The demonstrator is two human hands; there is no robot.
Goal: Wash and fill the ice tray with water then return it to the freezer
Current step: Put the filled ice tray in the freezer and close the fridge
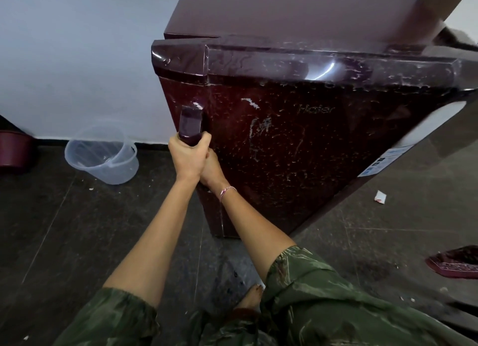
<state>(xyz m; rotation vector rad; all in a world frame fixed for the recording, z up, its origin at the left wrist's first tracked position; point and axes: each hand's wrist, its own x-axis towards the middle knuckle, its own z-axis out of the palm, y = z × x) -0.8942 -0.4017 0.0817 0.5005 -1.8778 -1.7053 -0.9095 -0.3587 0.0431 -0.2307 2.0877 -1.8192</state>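
A dark maroon fridge (297, 143) stands in front of me with its door closed. A matching handle (191, 123) runs down the door's left edge. My left hand (188, 156) grips the lower part of that handle. My right hand (212, 168) sits just below and behind the left one, against the door's edge, with its fingers hidden. A thin bracelet circles the right wrist. The ice tray is not in view.
A clear plastic bucket (103, 155) sits on the dark tiled floor (77, 229) by the white wall to the left. A maroon tub (13, 151) is at the far left edge. A red mat (455, 265) and a paper scrap (380, 197) lie on the right.
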